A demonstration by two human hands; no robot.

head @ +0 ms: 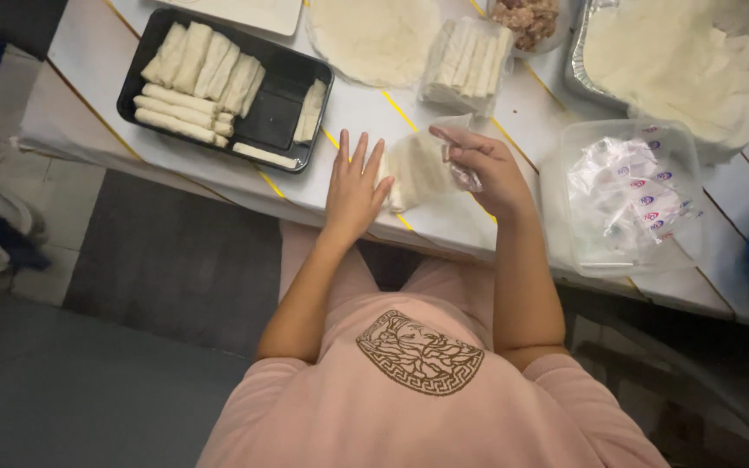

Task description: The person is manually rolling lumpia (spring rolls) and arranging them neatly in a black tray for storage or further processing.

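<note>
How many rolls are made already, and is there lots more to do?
Done: about a dozen wrapped rolls lie in the black tray, which has free space. In hand: the left hand rests beside a folded wrapper while the right hand pinches its top edge. Left: a flat wrapper, a foil pan of wrappers and a bowl of filling, so plenty remains.

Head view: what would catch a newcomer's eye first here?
The two hands at the table's near edge: the left hand lies flat beside a folded wrapper, the right hand pinches it. Far left sits a black tray of white rolls; far right, a foil pan of wrappers.
</note>
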